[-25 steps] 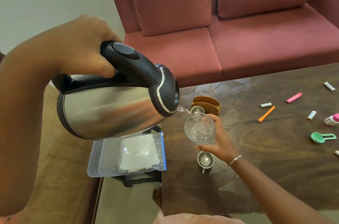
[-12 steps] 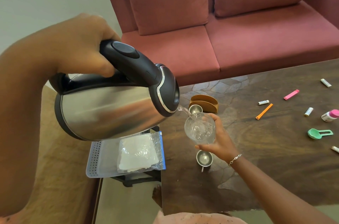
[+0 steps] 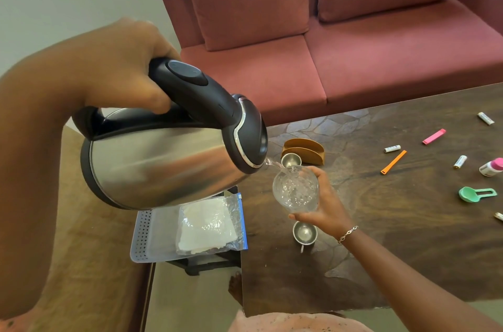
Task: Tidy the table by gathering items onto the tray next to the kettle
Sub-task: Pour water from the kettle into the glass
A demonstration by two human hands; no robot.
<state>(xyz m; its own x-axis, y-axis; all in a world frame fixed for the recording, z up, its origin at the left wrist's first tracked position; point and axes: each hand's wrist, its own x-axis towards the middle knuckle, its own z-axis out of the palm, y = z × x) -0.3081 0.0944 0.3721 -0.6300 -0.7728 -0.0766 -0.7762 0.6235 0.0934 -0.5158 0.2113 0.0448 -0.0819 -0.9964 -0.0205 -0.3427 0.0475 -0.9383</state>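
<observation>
- The left hand [image 3: 119, 65] keeps its grip wrapped tight round the black handle of the kettle [image 3: 168, 157], which stays tipped with its spout down toward the right.
- The right hand [image 3: 324, 209] has its grip closed about a clear glass [image 3: 295, 189], held above the table [image 3: 408, 236] just under the spout.
- A thin stream of water [image 3: 275, 164] runs from spout to glass; compared with a second ago the pose is almost unchanged, and the glass looks only a little fuller.
- Two small steel cups sit near the glass: one [image 3: 290, 160] beside a brown napkin holder [image 3: 303, 150], the other [image 3: 304, 232] just below the right hand.
- The tray [image 3: 148, 239] lies on a low stand off the table's left edge, carrying a plastic bag [image 3: 209, 225].
- Well apart on the right, the loose items remain ungathered: an orange clip [image 3: 393, 162], a pink clip [image 3: 434, 136], a green scoop [image 3: 475, 193], a small bottle [image 3: 491, 167] and several batteries [image 3: 392, 148].
- My judgement: pouring occupies both hands, so the tidying has barely begun.
</observation>
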